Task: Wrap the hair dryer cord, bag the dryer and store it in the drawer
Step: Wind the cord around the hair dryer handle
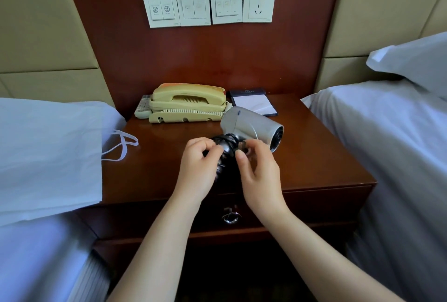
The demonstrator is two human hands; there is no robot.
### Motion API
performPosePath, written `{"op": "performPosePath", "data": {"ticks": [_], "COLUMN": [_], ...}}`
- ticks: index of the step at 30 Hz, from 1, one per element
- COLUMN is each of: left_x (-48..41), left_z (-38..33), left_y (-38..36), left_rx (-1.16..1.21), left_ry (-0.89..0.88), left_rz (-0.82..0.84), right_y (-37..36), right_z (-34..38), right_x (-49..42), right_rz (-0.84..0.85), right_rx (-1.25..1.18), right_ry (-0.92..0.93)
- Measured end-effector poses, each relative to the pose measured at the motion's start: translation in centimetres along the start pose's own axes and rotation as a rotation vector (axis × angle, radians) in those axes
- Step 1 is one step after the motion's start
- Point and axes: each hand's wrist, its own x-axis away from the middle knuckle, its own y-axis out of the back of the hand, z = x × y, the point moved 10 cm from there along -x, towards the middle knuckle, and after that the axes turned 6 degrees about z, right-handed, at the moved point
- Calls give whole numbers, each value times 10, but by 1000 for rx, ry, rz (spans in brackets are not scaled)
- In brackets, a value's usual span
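Note:
A silver hair dryer (249,125) is held above the wooden nightstand (157,161), its nozzle pointing right. Its black cord (226,148) is coiled around the handle. My left hand (199,168) grips the wrapped handle from the left. My right hand (258,168) pinches the plug end of the cord at the top of the handle. A white bag (48,156) with looped white handles lies on the left bed, overlapping the nightstand's left edge. The drawer (314,207) below the top is closed, and its metal ring pull (231,217) shows between my forearms.
A beige telephone (187,103) and a remote control (143,108) sit at the back of the nightstand, a notepad (254,103) beside them. Wall switches and a socket (259,4) are above. Beds with white sheets flank the nightstand, with a pillow (411,59) on the right.

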Motion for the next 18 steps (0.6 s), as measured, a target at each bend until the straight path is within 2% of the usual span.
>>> {"op": "performPosePath", "data": {"ticks": [3,6,9,12,18], "left_x": [-2,0,3,3,7], "left_z": [9,22,16,6,-3], "left_y": [5,6,6,7,1], "left_rx": [14,153,78,-66,-174], "left_ry": [54,149,139,83,30], "left_rz": [-13,27,68,57,37], "right_y": [-3,-4,-4,-6,-6], "right_z": [2,5,10,15,28], "right_x": [1,0,-2,-3,-11], "right_rz": [36,49,33,46,106], "right_rx": [-18,-39,-59,19,370], "right_ry": [20,53,73,77,118]}}
